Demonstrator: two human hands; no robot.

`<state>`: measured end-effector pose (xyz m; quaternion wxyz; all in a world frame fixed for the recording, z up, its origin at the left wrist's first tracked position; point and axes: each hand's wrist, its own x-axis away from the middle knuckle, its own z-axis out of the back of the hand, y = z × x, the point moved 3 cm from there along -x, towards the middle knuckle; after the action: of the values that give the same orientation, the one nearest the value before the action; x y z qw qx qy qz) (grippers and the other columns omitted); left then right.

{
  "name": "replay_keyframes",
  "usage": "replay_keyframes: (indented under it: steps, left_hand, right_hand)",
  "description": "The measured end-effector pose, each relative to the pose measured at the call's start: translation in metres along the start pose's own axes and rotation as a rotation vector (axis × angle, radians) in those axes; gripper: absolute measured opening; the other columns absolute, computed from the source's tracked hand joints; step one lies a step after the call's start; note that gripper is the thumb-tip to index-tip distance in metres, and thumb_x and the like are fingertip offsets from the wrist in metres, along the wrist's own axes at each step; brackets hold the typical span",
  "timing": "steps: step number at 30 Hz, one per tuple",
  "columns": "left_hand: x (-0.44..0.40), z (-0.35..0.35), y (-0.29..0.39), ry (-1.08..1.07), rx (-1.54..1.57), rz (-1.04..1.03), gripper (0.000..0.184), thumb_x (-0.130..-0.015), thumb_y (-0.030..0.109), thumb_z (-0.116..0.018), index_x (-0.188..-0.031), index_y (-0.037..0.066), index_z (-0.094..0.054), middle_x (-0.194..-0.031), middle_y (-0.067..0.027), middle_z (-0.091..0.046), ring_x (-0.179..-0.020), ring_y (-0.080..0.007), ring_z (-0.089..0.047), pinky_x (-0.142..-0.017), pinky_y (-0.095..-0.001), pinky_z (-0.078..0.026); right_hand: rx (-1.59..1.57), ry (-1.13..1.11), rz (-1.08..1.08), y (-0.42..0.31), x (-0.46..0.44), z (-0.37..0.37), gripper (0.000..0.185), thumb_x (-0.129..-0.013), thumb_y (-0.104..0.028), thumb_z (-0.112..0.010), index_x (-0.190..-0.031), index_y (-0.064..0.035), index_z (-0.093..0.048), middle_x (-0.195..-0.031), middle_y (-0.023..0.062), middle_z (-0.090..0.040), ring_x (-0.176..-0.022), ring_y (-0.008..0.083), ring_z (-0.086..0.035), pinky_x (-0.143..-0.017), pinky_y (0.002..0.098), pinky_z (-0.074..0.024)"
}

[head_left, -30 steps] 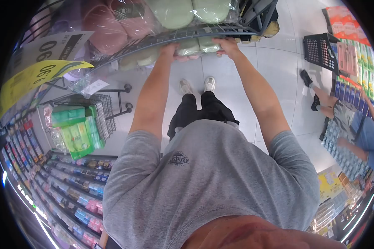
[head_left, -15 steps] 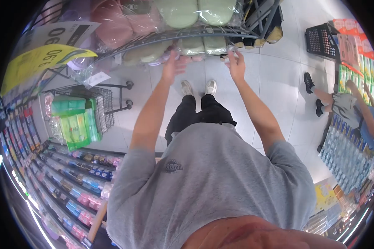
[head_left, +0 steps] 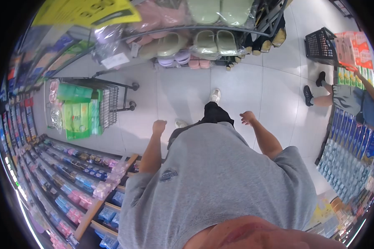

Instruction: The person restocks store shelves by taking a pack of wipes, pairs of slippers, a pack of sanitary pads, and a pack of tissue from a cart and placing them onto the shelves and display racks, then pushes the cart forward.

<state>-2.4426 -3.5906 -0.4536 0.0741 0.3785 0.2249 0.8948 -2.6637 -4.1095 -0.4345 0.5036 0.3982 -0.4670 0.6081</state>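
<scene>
Beside my body, my left hand [head_left: 159,126] hangs over the floor with loosely bent fingers and nothing visible in it. My right hand [head_left: 247,118] is out to the other side, its fingers slightly curled and apart, also empty. Neither hand touches anything. Ahead of both stands a wire rack with plastic-wrapped footwear: pale green clogs [head_left: 206,43], more green clogs [head_left: 204,11] on the shelf above, pink clogs [head_left: 170,14], lilac clogs [head_left: 174,59] and small pink ones [head_left: 200,63] lower down.
At left stands a shopping cart [head_left: 109,106] with green packages [head_left: 77,114]. A yellow price sign [head_left: 87,12] overhangs the rack. Packed shelves [head_left: 77,182] run close behind my left side. To the right, another person [head_left: 349,98] stands by stacked goods and a black basket [head_left: 320,45].
Both my hands have drawn back from the clogs to beside my body. My feet have shifted into a step, and the rack's lower clogs are more exposed. The other person's arm has moved.
</scene>
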Motion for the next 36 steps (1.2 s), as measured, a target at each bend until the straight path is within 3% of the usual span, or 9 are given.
replay_keyframes:
  steps: [5,9,12,14,19,20,25,29,36]
  left_hand:
    - [0.021,0.072,0.037,0.236,0.602,0.103,0.027,-0.080,0.025,-0.060,-0.095,0.003,-0.067,-0.083,-0.0110,-0.066,-0.076,-0.0213,-0.062,-0.067,-0.0328,-0.050]
    - [0.079,0.094,-0.010,0.418,0.605,0.069,0.028,-0.081,0.022,-0.063,-0.100,0.002,-0.066,-0.084,-0.0082,-0.066,-0.076,-0.0152,-0.061,-0.066,-0.0284,-0.049]
    - [0.141,0.098,-0.095,0.509,0.522,0.082,0.029,-0.079,0.023,-0.063,-0.099,0.002,-0.066,-0.083,-0.0095,-0.066,-0.072,-0.0158,-0.062,-0.065,-0.0292,-0.048]
    - [0.183,0.075,-0.181,0.490,0.620,0.218,0.035,-0.075,0.033,-0.065,-0.093,0.004,-0.069,-0.098,-0.0177,-0.066,-0.093,-0.0317,-0.063,-0.082,-0.0382,-0.048]
    - [0.345,0.020,-0.336,0.417,0.372,0.689,0.038,-0.075,0.031,-0.057,-0.094,0.000,-0.066,-0.101,-0.0212,-0.064,-0.101,-0.0379,-0.059,-0.087,-0.0457,-0.046]
    - [0.350,-0.034,-0.397,0.556,0.519,0.720,0.032,-0.077,0.026,-0.055,-0.089,-0.001,-0.065,-0.088,-0.0211,-0.066,-0.089,-0.0371,-0.063,-0.078,-0.0428,-0.049]
    - [0.436,-0.080,-0.425,0.481,1.153,1.074,0.020,-0.080,0.018,-0.055,-0.079,0.000,-0.063,-0.060,-0.0108,-0.060,-0.052,-0.0215,-0.059,-0.045,-0.0336,-0.046]
    - [0.430,-0.060,-0.423,0.414,1.275,1.003,0.019,-0.080,0.019,-0.059,-0.080,0.001,-0.064,-0.060,-0.0075,-0.059,-0.050,-0.0179,-0.057,-0.041,-0.0323,-0.043]
    - [0.368,0.077,-0.487,0.609,1.453,0.703,0.033,-0.086,0.025,-0.060,-0.111,0.005,-0.056,-0.081,-0.0070,-0.064,-0.060,-0.0139,-0.059,-0.050,-0.0250,-0.044]
  right_hand:
    - [0.555,0.083,0.329,-0.065,-0.043,-0.025,0.032,-0.083,-0.027,-0.055,-0.078,0.0044,-0.062,-0.068,0.0142,-0.065,-0.053,0.0219,-0.065,-0.046,0.0325,-0.0525]
    - [0.310,0.247,0.657,-0.162,0.025,-0.083,0.028,-0.083,-0.027,-0.057,-0.083,0.0004,-0.061,-0.070,0.0111,-0.064,-0.053,0.0177,-0.062,-0.046,0.0311,-0.0496]
    - [0.072,0.175,0.572,-0.205,0.092,-0.176,0.025,-0.082,-0.027,-0.060,-0.096,-0.0062,-0.060,-0.077,0.0061,-0.063,-0.061,0.0159,-0.061,-0.053,0.0308,-0.0480]
    - [0.017,0.103,0.573,-0.209,0.116,-0.243,0.027,-0.083,-0.026,-0.059,-0.101,-0.0062,-0.059,-0.081,0.0079,-0.064,-0.067,0.0169,-0.062,-0.060,0.0334,-0.0491]
    - [0.434,0.136,0.620,-0.171,0.076,-0.393,0.021,-0.078,-0.022,-0.063,-0.073,-0.0015,-0.062,-0.065,0.0082,-0.060,-0.054,0.0181,-0.055,-0.044,0.0341,-0.0433]
    - [0.393,0.117,0.610,-0.167,0.096,-0.416,0.020,-0.077,-0.021,-0.064,-0.076,-0.0009,-0.063,-0.066,0.0089,-0.061,-0.054,0.0178,-0.055,-0.045,0.0333,-0.0436]
    - [0.637,-0.003,0.600,-0.195,0.139,-0.474,0.025,-0.078,-0.024,-0.063,-0.089,-0.0019,-0.063,-0.075,0.0115,-0.065,-0.062,0.0210,-0.061,-0.055,0.0363,-0.0492]
    - [0.677,-0.080,0.508,-0.228,0.158,-0.510,0.032,-0.081,-0.029,-0.061,-0.099,-0.0026,-0.061,-0.083,0.0144,-0.066,-0.069,0.0256,-0.065,-0.064,0.0421,-0.0516]
    - [0.664,-0.201,0.550,-0.306,0.168,-0.637,0.030,-0.082,-0.028,-0.061,-0.098,-0.0024,-0.060,-0.089,0.0140,-0.066,-0.072,0.0234,-0.063,-0.066,0.0385,-0.0504]
